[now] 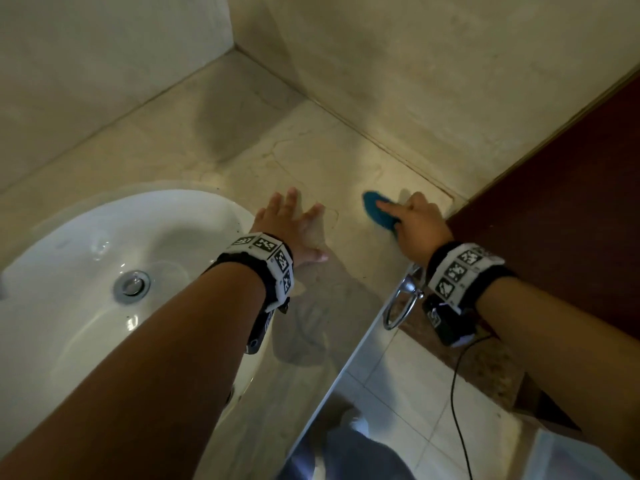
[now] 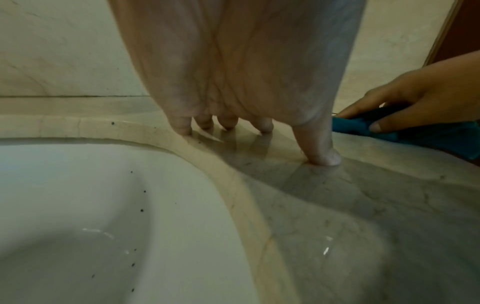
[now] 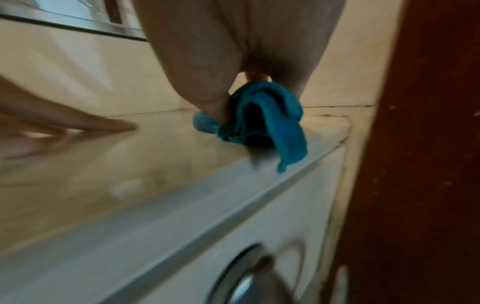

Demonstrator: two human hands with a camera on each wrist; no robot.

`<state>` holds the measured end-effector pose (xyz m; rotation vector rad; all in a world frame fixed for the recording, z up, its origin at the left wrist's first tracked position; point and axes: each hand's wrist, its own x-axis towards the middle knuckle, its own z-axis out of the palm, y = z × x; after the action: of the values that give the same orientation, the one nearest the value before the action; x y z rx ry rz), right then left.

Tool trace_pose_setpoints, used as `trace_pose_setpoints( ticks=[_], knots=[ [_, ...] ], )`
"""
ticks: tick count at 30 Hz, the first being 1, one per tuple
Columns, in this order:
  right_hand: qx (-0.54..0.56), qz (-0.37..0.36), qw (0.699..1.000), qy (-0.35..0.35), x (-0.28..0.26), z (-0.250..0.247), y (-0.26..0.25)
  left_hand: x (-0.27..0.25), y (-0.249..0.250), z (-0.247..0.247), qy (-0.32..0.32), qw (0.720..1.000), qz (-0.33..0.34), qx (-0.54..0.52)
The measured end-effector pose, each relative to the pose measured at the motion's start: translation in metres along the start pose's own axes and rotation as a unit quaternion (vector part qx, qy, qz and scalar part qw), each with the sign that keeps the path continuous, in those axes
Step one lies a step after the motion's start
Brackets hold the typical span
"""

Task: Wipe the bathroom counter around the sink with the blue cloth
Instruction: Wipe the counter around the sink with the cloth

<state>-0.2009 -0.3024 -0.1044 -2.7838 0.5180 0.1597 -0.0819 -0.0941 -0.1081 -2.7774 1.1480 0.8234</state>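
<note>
The blue cloth (image 1: 375, 211) lies bunched on the beige marble counter (image 1: 311, 157), close to the counter's right end by the wall. My right hand (image 1: 417, 220) grips it from above, index finger stretched along its top. In the left wrist view the right hand's thumb and fingers (image 2: 376, 111) pinch the cloth (image 2: 426, 136). The right wrist view shows the cloth (image 3: 270, 123) crumpled under the palm, one corner hanging at the counter's front edge. My left hand (image 1: 294, 221) rests open with spread fingers on the counter, between the white sink (image 1: 86, 271) and the cloth. Its fingertips (image 2: 182, 127) press the stone.
A dark brown door (image 1: 571, 202) stands right of the counter end. A chrome towel ring (image 1: 401, 301) hangs on the counter's front face below my right wrist. Walls close the counter at the back. The sink has a chrome drain (image 1: 131, 284) and dark specks (image 2: 141, 210).
</note>
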Motion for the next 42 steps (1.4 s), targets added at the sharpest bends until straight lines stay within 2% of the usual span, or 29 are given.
trace_pose_setpoints(
  ticks=[2,4,8,11,13,15,17,19,22,24,28,30,32,34,36,38,40,42],
  knots=[
    [-0.035,0.068,0.997,0.000,0.015,-0.010,0.016,-0.001,0.000,-0.001,-0.008,1.000,-0.006,-0.004],
    [-0.062,0.095,0.993,-0.013,0.022,-0.014,0.025,-0.001,0.000,-0.003,-0.016,1.000,-0.013,-0.010],
    [-0.029,0.058,0.998,-0.021,0.027,-0.016,0.037,0.001,0.001,-0.006,-0.039,0.999,-0.028,-0.013],
    [-0.033,0.060,0.997,-0.042,0.031,-0.021,0.034,0.003,0.002,-0.008,-0.042,0.998,-0.040,-0.002],
    [-0.074,0.026,0.996,-0.049,0.021,-0.019,0.021,0.004,0.004,-0.010,-0.044,0.998,-0.055,-0.003],
    [-0.085,-0.045,0.993,-0.068,0.001,-0.011,0.005,0.001,0.010,-0.010,-0.048,0.995,-0.084,-0.019],
    [-0.079,-0.119,0.985,-0.096,-0.018,-0.001,-0.004,-0.009,0.022,-0.008,-0.021,0.991,-0.126,-0.028],
    [-0.051,-0.154,0.981,-0.110,-0.020,0.001,0.003,-0.032,0.039,-0.001,0.026,0.985,-0.158,-0.070],
    [0.021,-0.110,0.990,-0.086,-0.001,-0.011,0.028,-0.077,0.062,0.012,0.064,0.963,-0.215,-0.147],
    [0.001,-0.064,0.996,-0.057,0.006,-0.020,0.042,-0.106,0.071,0.025,0.053,0.953,-0.254,-0.153],
    [-0.054,-0.017,0.996,-0.073,-0.010,-0.025,0.029,-0.154,0.085,0.064,0.023,0.936,-0.317,-0.149],
    [-0.064,-0.071,0.991,-0.092,-0.027,-0.017,0.007,-0.168,0.092,0.080,0.023,0.923,-0.347,-0.167],
    [-0.080,-0.181,0.973,-0.116,-0.045,-0.001,-0.013,-0.176,0.095,0.090,0.020,0.915,-0.361,-0.178],
    [-0.052,-0.244,0.957,-0.147,-0.052,0.011,-0.024,-0.180,0.094,0.097,0.019,0.908,-0.369,-0.198],
    [-0.011,-0.229,0.963,-0.145,-0.040,0.010,-0.020,-0.179,0.090,0.101,0.025,0.905,-0.369,-0.209],
    [0.011,-0.178,0.978,-0.107,-0.022,0.003,-0.009,-0.177,0.087,0.105,0.022,0.908,-0.363,-0.210],
    [-0.040,-0.127,0.988,-0.083,-0.009,-0.006,-0.007,-0.176,0.088,0.108,0.020,0.908,-0.367,-0.201],
    [-0.089,-0.104,0.986,-0.091,-0.009,-0.007,-0.020,-0.175,0.090,0.109,0.017,0.906,-0.374,-0.196]
  ],
)
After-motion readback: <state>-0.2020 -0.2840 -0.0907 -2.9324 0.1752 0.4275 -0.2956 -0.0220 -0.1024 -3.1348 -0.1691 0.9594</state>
